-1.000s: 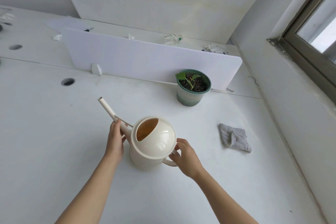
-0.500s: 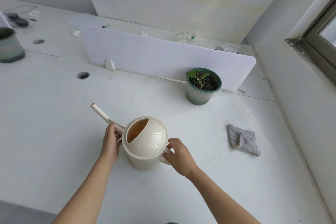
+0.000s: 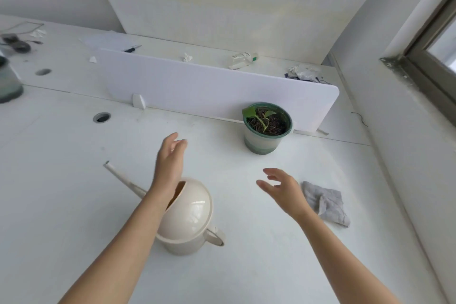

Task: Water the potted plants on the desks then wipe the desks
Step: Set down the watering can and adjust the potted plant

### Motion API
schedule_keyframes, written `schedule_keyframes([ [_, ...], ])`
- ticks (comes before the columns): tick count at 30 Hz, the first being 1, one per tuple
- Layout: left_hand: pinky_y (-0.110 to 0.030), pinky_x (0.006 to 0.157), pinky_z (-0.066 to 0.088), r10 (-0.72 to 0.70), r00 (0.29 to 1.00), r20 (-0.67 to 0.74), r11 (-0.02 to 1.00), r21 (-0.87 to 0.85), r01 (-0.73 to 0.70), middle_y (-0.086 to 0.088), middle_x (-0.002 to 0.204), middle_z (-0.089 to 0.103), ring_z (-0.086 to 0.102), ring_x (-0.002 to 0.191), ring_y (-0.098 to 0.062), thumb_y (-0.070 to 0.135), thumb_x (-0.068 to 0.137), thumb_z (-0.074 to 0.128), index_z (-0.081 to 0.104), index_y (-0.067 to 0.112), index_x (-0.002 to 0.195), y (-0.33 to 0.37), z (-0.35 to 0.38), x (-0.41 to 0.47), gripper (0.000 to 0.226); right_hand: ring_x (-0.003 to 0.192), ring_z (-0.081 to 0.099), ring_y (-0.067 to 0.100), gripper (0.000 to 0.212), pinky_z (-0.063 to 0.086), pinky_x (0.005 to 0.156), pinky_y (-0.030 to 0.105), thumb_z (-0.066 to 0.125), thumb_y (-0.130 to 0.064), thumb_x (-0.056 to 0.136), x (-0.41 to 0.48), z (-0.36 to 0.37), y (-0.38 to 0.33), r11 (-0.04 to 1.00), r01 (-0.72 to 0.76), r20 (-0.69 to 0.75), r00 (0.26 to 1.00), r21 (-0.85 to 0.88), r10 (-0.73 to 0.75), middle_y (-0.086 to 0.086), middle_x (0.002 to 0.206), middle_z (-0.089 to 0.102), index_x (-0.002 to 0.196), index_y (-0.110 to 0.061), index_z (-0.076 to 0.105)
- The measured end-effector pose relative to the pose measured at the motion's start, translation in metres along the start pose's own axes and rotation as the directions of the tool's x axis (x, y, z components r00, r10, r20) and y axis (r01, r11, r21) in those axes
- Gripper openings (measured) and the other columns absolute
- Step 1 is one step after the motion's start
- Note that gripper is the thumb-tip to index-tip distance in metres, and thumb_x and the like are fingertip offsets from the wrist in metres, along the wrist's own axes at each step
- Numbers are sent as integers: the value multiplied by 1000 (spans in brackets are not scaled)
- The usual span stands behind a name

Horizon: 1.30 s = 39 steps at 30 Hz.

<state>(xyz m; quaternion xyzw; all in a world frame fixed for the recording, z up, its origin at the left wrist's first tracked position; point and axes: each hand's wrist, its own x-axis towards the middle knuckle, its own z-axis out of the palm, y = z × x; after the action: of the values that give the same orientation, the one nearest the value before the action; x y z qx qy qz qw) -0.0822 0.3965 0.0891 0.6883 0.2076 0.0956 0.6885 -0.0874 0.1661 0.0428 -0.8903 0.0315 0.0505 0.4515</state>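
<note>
On the desk, a cream watering can stands upright.
Its spout points far-left, handle near-right; left hand and right hand hover with fingers spread, empty.

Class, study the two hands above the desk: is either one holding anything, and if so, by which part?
Nothing is held. The left hand and right hand are open in the air; the watering can stands untouched on the desk.

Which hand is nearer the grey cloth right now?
Right. The right hand hovers open just left of the grey cloth; the left hand is farther left, above the watering can.
</note>
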Motion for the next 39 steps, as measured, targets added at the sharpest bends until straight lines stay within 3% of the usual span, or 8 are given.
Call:
schedule_keyframes([
  [4, -34, 98, 40, -2, 985, 172, 999, 42, -5, -3, 110, 52, 51, 105, -18, 17, 94, 45, 52, 12, 122, 10, 65, 23, 29, 105, 56, 16, 32, 38, 80, 23, 59, -21, 87, 29, -31, 8, 993, -55, -102, 993, 105, 65, 7, 120, 62, 115, -5, 59],
  [8, -28, 78, 42, -23, 983, 183, 1000, -10, 25, -5, 101, 56, 51, 97, -19, 14, 93, 44, 56, 5, 115, 12, 123, 58, 27, 100, 50, 12, 32, 34, 84, 22, 48, -23, 93, 61, -44, 19, 969, -119, -202, 966, 215, 163, 11, 123, 60, 117, -4, 58],
  [12, -34, 95, 39, -95, 988, 123, 995, 23, 92, -17, 123, 56, 50, 114, -29, 16, 95, 40, 55, 3, 117, -9, 164, 94, 30, 107, 47, 12, 34, 32, 88, 20, 42, -20, 95, 101, -47, 29, 942, -132, -279, 934, 309, 222, 10, 131, 54, 124, -5, 53],
  [15, -26, 95, 32, -135, 976, 171, 990, 66, 125, -4, 118, 48, 44, 115, -18, 21, 98, 34, 49, 9, 124, -34, 180, 117, 33, 111, 44, 12, 36, 32, 93, 23, 42, -17, 95, 128, -41, 35, 874, -125, -272, 921, 469, 278, 6, 138, 48, 130, -9, 47],
  [18, -36, 113, 27, -206, 952, 225, 978, 25, 206, 0, 140, 44, 38, 131, -16, 35, 98, 27, 44, 12, 134, -52, 194, 138, 46, 129, 37, 13, 43, 28, 102, 21, 39, -18, 96, 149, -29, 40, 808, -99, -240, 927, 581, 287, 4, 147, 37, 139, -10, 35],
  [23, -40, 115, 27, -229, 912, 341, 960, -79, 270, 0, 138, 51, 43, 129, -15, 58, 89, 23, 51, 21, 130, -66, 212, 144, 62, 134, 28, 6, 50, 25, 101, 12, 34, -20, 98, 162, -6, 42, 787, -56, -199, 954, 615, 223, -1, 152, 28, 145, -15, 21],
  [31, -32, 113, 24, -183, 926, 330, 967, -108, 230, 3, 135, 50, 40, 130, -11, 39, 99, 13, 47, 31, 121, -71, 202, 125, 41, 139, 17, 3, 52, 15, 102, 13, 28, -32, 99, 179, -25, 35, 767, -113, -161, 949, 631, 272, -4, 156, 16, 146, -16, 14],
  [39, -36, 110, 29, -227, 898, 377, 959, -75, 274, -1, 129, 55, 46, 123, -12, 43, 98, 12, 50, 20, 125, -63, 200, 134, 51, 122, 29, -2, 52, 22, 99, 15, 35, -26, 97, 157, 0, 31, 786, -70, -266, 919, 614, 290, -2, 150, 28, 145, -15, 19],
])
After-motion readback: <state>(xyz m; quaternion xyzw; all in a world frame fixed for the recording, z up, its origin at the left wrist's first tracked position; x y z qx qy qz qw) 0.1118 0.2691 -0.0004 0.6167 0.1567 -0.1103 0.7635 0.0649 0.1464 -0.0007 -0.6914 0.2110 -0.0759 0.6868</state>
